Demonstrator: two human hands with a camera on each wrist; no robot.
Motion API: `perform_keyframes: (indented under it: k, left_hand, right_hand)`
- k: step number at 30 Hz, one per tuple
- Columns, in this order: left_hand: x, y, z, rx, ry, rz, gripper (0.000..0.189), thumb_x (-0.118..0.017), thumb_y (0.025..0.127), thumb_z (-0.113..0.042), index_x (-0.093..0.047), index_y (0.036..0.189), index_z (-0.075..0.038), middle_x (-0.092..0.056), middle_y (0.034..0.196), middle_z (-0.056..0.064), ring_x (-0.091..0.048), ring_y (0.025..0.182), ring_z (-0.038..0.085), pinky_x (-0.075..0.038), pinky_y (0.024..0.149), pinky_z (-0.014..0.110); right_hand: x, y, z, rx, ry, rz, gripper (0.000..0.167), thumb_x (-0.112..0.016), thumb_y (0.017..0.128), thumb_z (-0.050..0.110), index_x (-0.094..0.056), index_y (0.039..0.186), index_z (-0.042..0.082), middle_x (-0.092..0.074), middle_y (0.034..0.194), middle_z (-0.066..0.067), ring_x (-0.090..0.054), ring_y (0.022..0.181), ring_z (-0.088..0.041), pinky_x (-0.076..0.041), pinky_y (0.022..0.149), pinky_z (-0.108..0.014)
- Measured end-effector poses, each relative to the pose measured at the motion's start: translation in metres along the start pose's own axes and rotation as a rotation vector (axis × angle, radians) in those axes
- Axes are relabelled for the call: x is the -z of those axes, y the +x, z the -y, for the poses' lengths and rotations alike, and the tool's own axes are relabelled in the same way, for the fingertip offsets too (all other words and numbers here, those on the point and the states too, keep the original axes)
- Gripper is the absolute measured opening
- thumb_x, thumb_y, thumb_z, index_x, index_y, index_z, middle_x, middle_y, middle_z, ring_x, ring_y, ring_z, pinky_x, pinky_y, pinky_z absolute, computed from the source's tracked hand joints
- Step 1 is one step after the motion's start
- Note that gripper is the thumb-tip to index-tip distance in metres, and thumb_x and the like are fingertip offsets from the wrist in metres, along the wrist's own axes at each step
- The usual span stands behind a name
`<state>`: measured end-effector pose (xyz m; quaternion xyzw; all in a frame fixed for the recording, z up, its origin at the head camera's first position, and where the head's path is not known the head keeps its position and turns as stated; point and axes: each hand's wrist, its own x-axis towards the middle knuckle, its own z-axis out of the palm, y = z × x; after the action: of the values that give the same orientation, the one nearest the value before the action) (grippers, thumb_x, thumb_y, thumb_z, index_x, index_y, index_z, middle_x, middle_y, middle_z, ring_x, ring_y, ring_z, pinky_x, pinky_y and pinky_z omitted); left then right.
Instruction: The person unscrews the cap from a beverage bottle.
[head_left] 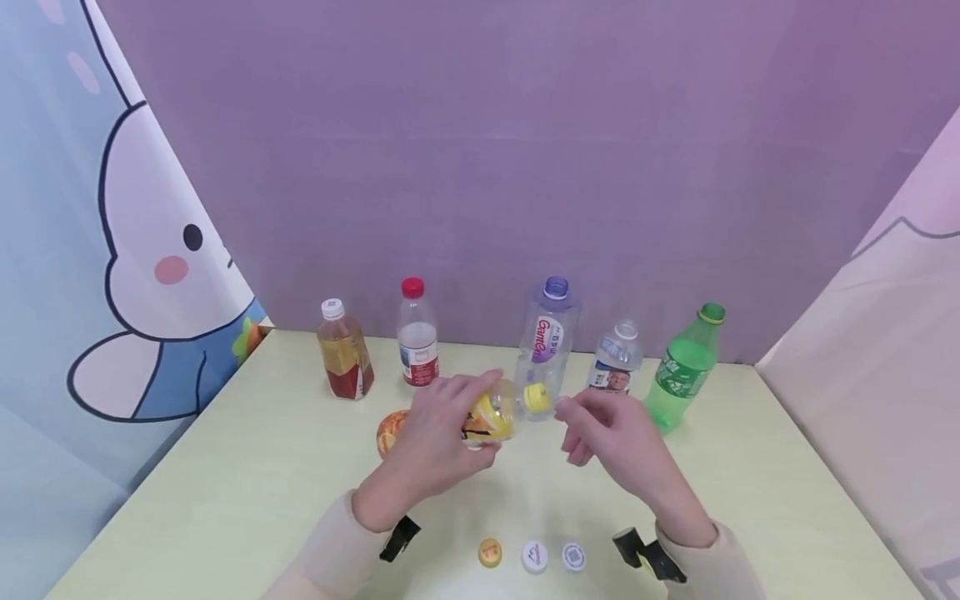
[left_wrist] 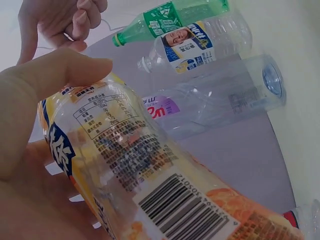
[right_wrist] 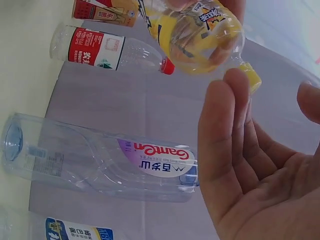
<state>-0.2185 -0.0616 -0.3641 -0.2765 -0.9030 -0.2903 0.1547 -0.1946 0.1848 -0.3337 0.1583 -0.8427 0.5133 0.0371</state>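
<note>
My left hand point(head_left: 438, 437) grips a clear juice bottle point(head_left: 491, 415) with a yellow and orange label, tipped on its side above the table. Its yellow cap point(head_left: 536, 398) sits on the neck and points right, overlapping the tall clear Ganten bottle point(head_left: 546, 337) behind. In the left wrist view, the thumb lies across the label, near the barcode point(left_wrist: 182, 212). Close to the right of the cap is my right hand point(head_left: 622, 437), holding nothing. From the right wrist, its fingers point(right_wrist: 220, 125) look loosely extended beside the cap, with the thumb apart.
Along the back stand a tea bottle point(head_left: 345, 354) with a white cap, a red-capped bottle point(head_left: 417, 337), a clear bottle point(head_left: 617, 358) with a face on its label, and a green bottle point(head_left: 682, 367). Near the front lie an orange cap point(head_left: 490, 552) and two white caps point(head_left: 534, 557).
</note>
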Motion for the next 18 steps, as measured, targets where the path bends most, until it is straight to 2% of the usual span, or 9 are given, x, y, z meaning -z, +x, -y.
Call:
perform_keyframes:
  k: [6, 13, 18]
  left_hand:
    - [-0.0032, -0.0009, -0.0034, -0.023, 0.029, 0.033, 0.084, -0.09, 0.074, -0.028, -0.051, 0.149, -0.023, -0.062, 0.131, 0.003, -0.053, 0.12, 0.029, -0.04, 0.104, 0.053]
    - [-0.0064, -0.0012, -0.0061, -0.022, 0.055, 0.053, 0.085, -0.091, 0.075, -0.03, -0.05, 0.149, -0.026, -0.062, 0.13, 0.002, -0.052, 0.12, 0.026, -0.041, 0.103, 0.052]
    - [-0.0072, -0.0027, -0.0086, -0.055, 0.052, 0.059, 0.083, -0.091, 0.075, -0.029, -0.051, 0.148, -0.026, -0.062, 0.13, 0.002, -0.052, 0.119, 0.026, -0.041, 0.101, 0.052]
  right_hand:
    - [-0.002, 0.0021, -0.0021, -0.038, -0.025, 0.011, 0.034, -0.06, 0.103, 0.032, -0.071, 0.091, 0.002, -0.066, 0.069, -0.004, -0.065, 0.057, -0.02, -0.056, 0.058, -0.032]
    - [-0.0041, 0.0033, -0.0033, -0.083, -0.039, -0.011, 0.035, -0.064, 0.1, 0.035, -0.071, 0.091, 0.002, -0.066, 0.068, -0.004, -0.065, 0.056, -0.02, -0.056, 0.058, -0.031]
    - [-0.0066, 0.0031, -0.003, -0.11, -0.057, -0.027, 0.035, -0.068, 0.098, 0.038, -0.072, 0.089, 0.004, -0.066, 0.068, -0.003, -0.065, 0.055, -0.019, -0.055, 0.057, -0.031]
